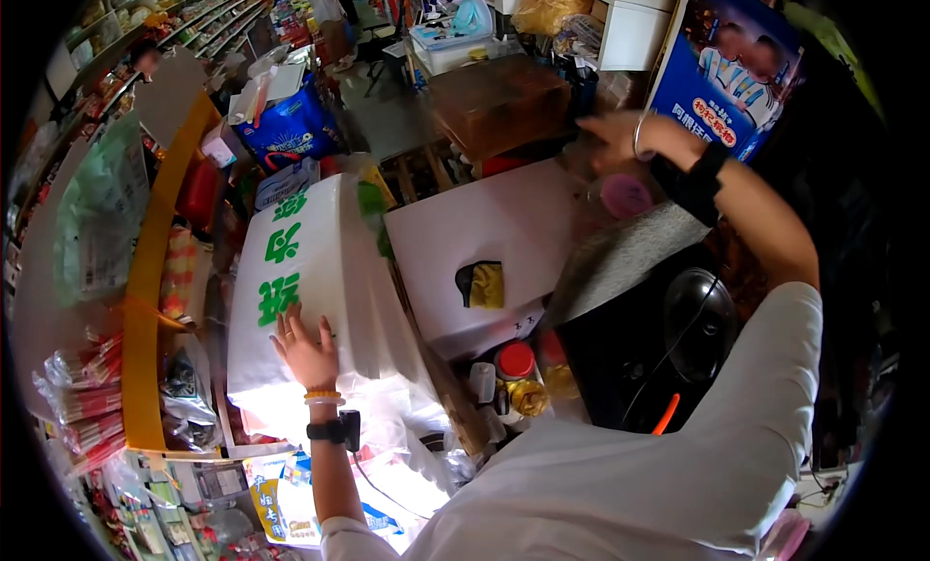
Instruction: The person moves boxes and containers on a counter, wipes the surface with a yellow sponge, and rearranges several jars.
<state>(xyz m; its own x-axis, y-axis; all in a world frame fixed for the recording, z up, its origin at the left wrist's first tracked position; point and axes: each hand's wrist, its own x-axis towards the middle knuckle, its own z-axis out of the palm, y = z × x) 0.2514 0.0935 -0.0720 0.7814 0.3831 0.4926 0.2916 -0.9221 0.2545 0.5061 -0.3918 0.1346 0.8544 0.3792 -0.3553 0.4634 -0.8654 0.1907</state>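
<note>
My left hand point(309, 350) lies flat with fingers spread on a large white plastic-wrapped package point(290, 234) that bears green writing. It holds nothing. My right hand point(617, 141) is raised at the upper right, blurred by motion, with one finger stretched to the left; whether it holds anything cannot be made out. Just below it is a round pink item point(626, 196), also blurred. Between the hands spreads a white box top point(479, 234), and a small black and olive cloth piece point(481, 285) lies on it.
A brown box point(501, 103) stands beyond the white surface, with a blue bag point(290, 128) to its left. Red-lidded jars point(516, 361) sit near my body. A yellow shelf edge point(156, 285) runs along the left. A blue poster point(726, 74) stands at the upper right.
</note>
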